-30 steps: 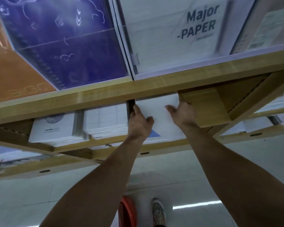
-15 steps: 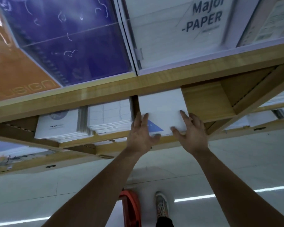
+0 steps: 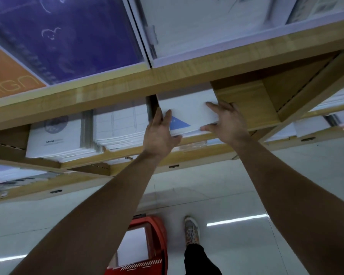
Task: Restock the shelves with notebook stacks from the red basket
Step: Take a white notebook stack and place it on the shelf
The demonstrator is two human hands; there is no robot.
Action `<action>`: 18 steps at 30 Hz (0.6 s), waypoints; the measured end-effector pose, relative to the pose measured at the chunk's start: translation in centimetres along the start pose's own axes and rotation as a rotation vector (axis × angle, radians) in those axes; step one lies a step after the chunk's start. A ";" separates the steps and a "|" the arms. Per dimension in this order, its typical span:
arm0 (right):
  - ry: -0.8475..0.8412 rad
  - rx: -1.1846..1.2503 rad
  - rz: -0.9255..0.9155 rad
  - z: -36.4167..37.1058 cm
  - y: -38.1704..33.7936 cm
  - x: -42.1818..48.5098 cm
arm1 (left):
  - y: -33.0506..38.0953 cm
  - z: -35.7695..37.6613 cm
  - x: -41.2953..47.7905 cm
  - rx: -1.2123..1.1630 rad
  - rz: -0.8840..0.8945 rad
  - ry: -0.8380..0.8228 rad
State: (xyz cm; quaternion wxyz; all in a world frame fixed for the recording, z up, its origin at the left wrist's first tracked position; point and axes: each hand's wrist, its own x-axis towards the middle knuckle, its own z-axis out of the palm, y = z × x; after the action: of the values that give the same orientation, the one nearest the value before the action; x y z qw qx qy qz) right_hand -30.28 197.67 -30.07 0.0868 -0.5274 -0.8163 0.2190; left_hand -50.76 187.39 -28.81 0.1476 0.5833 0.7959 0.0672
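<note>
Grip: left hand (image 3: 159,133) and right hand (image 3: 226,124) each pinch the notebook stack (image 3: 187,110), fingers on top, on the shelf (image 3: 246,104) at centre frame; red basket (image 3: 157,235) sits bottom centre.

- Narrow dark gap (image 3: 152,104) runs left of the white notebook stack with a blue triangle (image 3: 189,110); the white gridded notebook pile (image 3: 119,126) bounds its far side.
- Pale wooden divider block (image 3: 244,104) stands just beside the stack's right edge.
- Pale wooden upper shelf board (image 3: 167,80) overhangs closely; the front is open.
</note>
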 end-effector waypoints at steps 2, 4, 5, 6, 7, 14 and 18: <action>-0.018 0.004 0.003 0.0 -0.2 0.8 | -0.2 -0.1 1.1 0.078 0.030 0.044; -0.075 0.005 0.013 0.0 -0.3 1.1 | -0.6 0.0 1.8 0.202 0.072 0.082; -0.101 0.002 0.021 0.0 -0.3 1.2 | -0.7 -0.1 2.0 0.246 0.081 0.091; -0.111 -0.013 0.023 0.1 -0.3 1.3 | -0.7 -0.3 2.3 0.280 0.085 0.089; -0.109 -0.045 0.020 0.1 -0.3 1.6 | -0.6 -0.4 2.6 0.311 0.087 0.085; -0.111 -0.276 -0.030 0.4 -0.1 2.6 | -0.6 0.0 2.8 0.333 0.060 0.102; -0.116 -0.077 0.025 0.6 -0.6 1.7 | -0.5 0.1 2.4 0.138 0.039 0.095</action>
State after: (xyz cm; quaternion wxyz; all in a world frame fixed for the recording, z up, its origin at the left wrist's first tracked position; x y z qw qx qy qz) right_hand -31.71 198.83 -30.46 0.0164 -0.5268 -0.8212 0.2187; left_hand -51.91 189.53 -29.44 0.0679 0.6035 0.7933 0.0428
